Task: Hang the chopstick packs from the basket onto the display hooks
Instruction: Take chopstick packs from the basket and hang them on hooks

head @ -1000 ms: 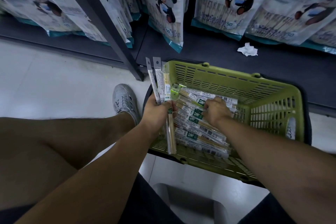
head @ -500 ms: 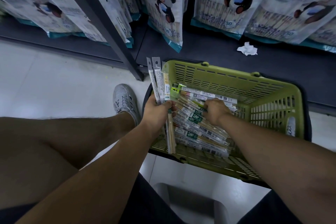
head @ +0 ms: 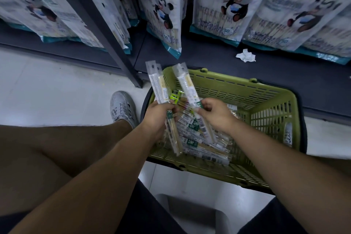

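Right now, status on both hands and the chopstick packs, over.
Left hand grips a bundle of packs. Right hand pinches a single pack above the basket, loose packs inside. Hooks out of frame.

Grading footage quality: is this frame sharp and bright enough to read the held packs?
Head view: dim, bluish, no harsh glare; the wide lens bends the shelf post; the pack in the right hand and the bundle in the left hand look soft, print unreadable; panda bags above are blurred too.
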